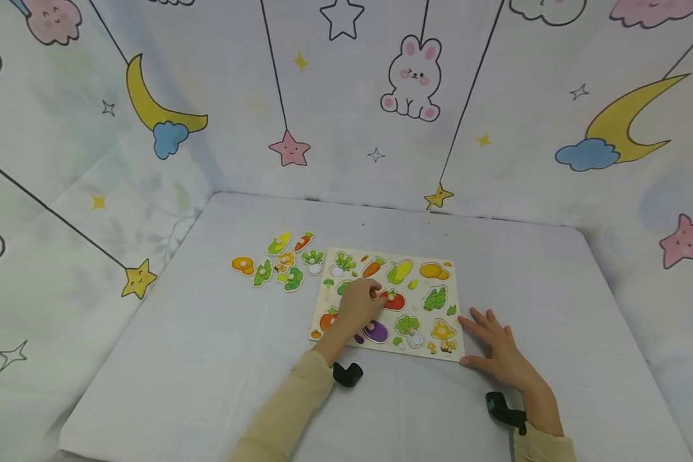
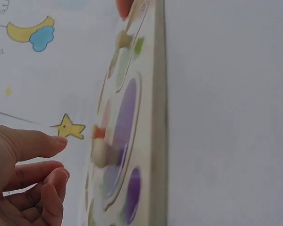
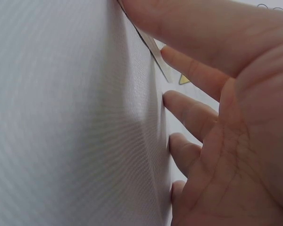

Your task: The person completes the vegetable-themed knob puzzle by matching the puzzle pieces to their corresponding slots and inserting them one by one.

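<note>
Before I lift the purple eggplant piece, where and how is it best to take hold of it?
Probably pinch the round knob from straight above: it stands up from the eggplant piece, which lies flat on the board.

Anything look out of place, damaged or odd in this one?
Nothing stands out. The puzzle board lies flat on the white table, loose pieces cluster to its left, and I see no spill or damage, though the left hand covers part of the board.
</note>
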The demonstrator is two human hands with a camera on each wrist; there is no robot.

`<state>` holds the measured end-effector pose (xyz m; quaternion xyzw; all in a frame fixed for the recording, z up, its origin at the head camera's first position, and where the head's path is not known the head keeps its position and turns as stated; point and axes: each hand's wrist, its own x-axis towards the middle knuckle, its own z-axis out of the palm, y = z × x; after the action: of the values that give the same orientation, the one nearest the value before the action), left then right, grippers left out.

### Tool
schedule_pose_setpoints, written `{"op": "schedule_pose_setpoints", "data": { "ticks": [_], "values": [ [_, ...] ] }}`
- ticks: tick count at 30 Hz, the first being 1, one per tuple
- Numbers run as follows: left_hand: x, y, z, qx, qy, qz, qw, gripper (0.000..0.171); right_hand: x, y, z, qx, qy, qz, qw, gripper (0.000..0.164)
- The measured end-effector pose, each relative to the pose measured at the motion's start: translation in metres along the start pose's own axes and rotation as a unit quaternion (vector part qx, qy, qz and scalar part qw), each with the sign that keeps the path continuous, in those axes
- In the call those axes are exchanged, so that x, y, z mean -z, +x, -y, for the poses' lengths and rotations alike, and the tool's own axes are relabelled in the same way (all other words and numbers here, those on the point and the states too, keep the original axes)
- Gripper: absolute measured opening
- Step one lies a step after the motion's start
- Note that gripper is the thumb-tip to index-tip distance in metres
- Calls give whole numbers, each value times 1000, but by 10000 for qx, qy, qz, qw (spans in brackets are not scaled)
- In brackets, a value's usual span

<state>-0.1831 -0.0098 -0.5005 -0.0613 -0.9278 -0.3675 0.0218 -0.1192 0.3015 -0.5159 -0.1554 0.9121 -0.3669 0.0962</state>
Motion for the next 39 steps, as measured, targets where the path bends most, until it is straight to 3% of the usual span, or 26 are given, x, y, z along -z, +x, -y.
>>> {"op": "schedule_pose_setpoints", "data": {
  "ticks": [5,9,14,18,21,26,39],
  "values": [
    [36,2,23,-73,-283,-666,9973,20,0,0,0,-30,18,-10,10000,80],
    [73,4,59,237,-615,-1308,9892,20,-1,0,-2,-35,32,-17,10000,80],
    [121,3,113,864,-557,-2208,9699,19,0,0,0,0,47,-4,10000,80],
    [146,3,150,1307,-426,-2743,9518,19,1,0,0,11,47,-3,10000,80],
    [157,3,169,1675,-392,-2760,9456,21,1,-1,-1,4,33,-11,10000,80],
    [164,2,187,2064,-170,-2414,9481,26,0,-1,-3,-5,11,-14,10000,80],
    [165,5,195,1999,-102,-2039,9583,24,0,-1,0,-31,33,-14,10000,80]
  ]
}}
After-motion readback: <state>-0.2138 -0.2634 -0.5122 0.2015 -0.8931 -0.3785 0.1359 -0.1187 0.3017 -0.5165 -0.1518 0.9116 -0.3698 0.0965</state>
